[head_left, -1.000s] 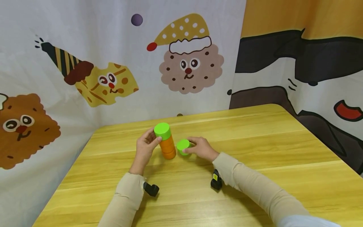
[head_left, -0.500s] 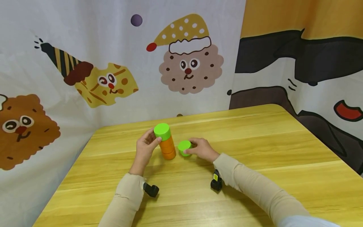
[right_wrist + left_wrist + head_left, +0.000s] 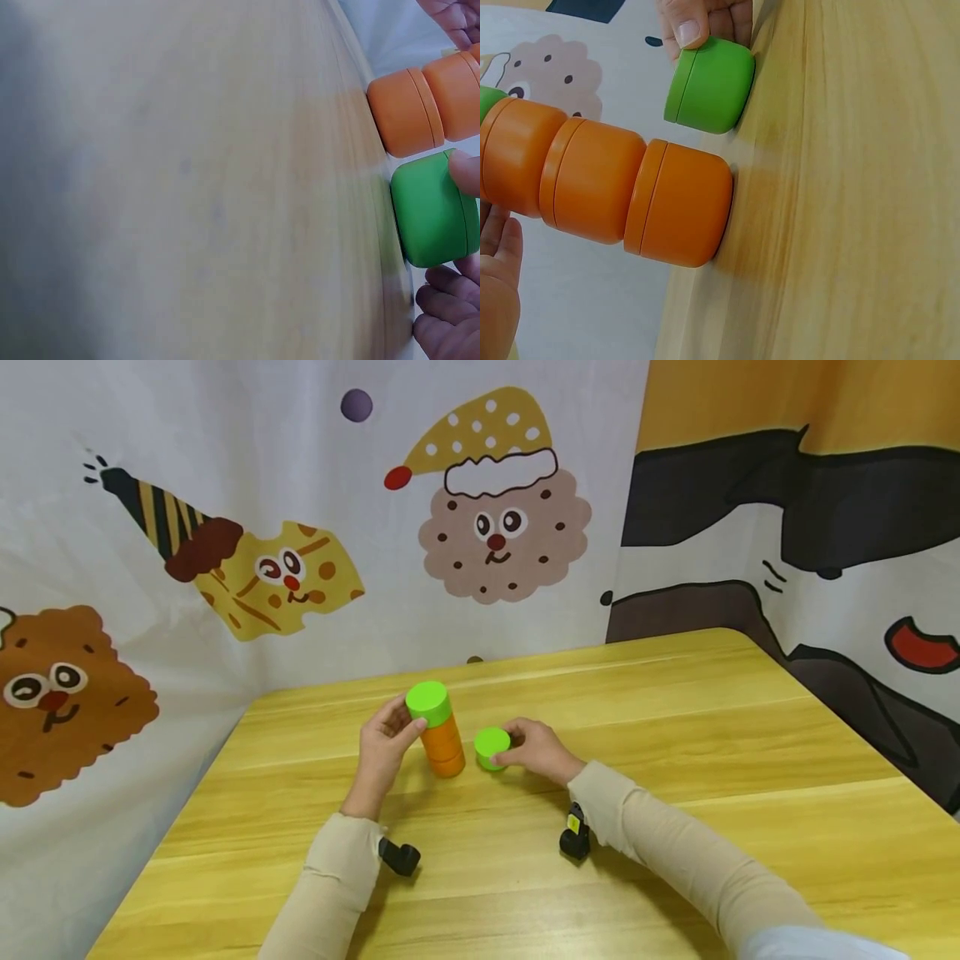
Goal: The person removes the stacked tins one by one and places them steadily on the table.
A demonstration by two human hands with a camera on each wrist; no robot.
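Green tub (image 3: 491, 746) being pinched in right grip (image 3: 542, 752), orange stack (image 3: 443, 747) just beside it, green top (image 3: 429, 703) pinched by left grip (image 3: 384, 747), worktop (image 3: 502, 885) beneath.

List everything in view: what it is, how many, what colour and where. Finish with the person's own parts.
Orange containers: three, orange, stacked on the table.
Top green container: one, green, on top of the orange stack.
Separate green container: one, green, beside the stack, on its right in the head view.
Table: one, yellow wood-grain, under the stack.
Printed cloth: pieces hard to count, mainly white with multicoloured cartoon figures, behind the table.
Wrist cameras: two, black, one at each wrist.
Sleeves: two, beige, on the forearms.
Left hand: one, bare, holding the top green container.
Right hand: one, bare, pinching the separate green container.
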